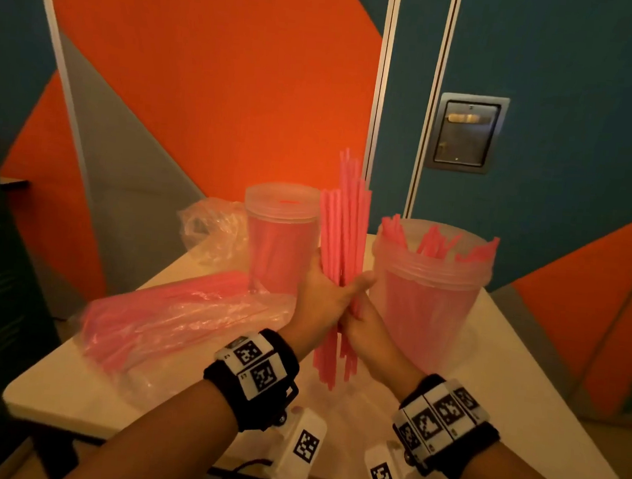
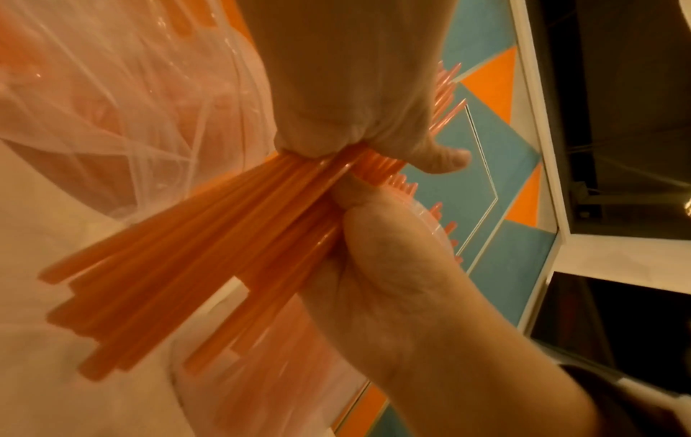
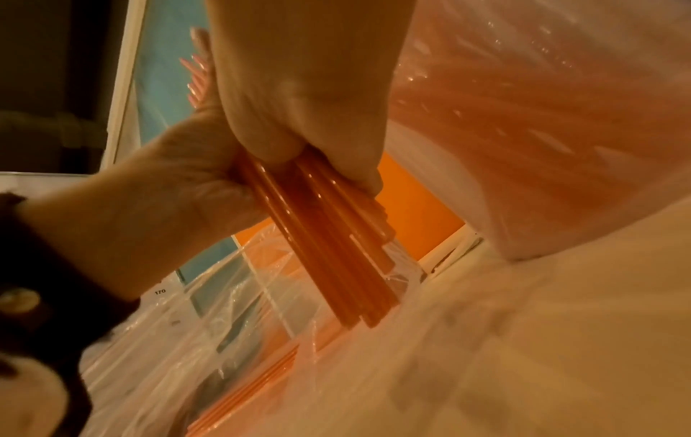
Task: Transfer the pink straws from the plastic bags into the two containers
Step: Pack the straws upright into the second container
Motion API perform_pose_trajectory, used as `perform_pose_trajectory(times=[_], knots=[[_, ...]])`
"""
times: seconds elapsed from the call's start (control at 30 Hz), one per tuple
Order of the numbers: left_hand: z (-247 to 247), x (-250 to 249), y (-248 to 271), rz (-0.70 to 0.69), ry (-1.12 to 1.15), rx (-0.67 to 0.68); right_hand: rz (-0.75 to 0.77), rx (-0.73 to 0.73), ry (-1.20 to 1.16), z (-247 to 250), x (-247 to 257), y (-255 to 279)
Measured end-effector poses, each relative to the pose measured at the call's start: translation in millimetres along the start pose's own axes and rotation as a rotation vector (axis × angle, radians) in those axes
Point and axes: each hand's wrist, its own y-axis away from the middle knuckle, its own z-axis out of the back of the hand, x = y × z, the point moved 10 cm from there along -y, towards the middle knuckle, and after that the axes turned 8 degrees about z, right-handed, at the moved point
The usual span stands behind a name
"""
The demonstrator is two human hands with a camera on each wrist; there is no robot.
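A bundle of pink straws [image 1: 346, 226] stands upright above the table, between the two containers. My left hand [image 1: 322, 297] grips its middle and my right hand [image 1: 366, 326] grips it just below; the two hands touch. The left wrist view shows the bundle's lower ends [image 2: 179, 272] fanning out under my left hand [image 2: 348, 97]. In the right wrist view my right hand [image 3: 306, 112] wraps the straws [image 3: 332, 242]. The left container [image 1: 279, 243] has its lid on and straws inside. The right container [image 1: 429, 299] is open, with straws poking out of the top.
A clear plastic bag [image 1: 185, 315] holding many pink straws lies on the white table [image 1: 521, 402] to the left of my hands. A crumpled bag [image 1: 212, 226] with nothing visible inside sits behind the left container. A wall rises right behind the table.
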Motion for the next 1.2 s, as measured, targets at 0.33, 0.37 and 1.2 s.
perform_pose_trajectory(times=[0.33, 0.37, 1.2], knots=[[-8, 18, -4, 0.047, -0.059, -0.028, -0.143, 0.051, -0.164, 7, -24, 12], [-7, 19, -6, 0.043, -0.059, -0.022, -0.162, 0.082, -0.252, 8, -26, 13], [-10, 32, 25, 0.015, -0.275, -0.166, 0.211, 0.109, 1.078, 27, 127, -53]])
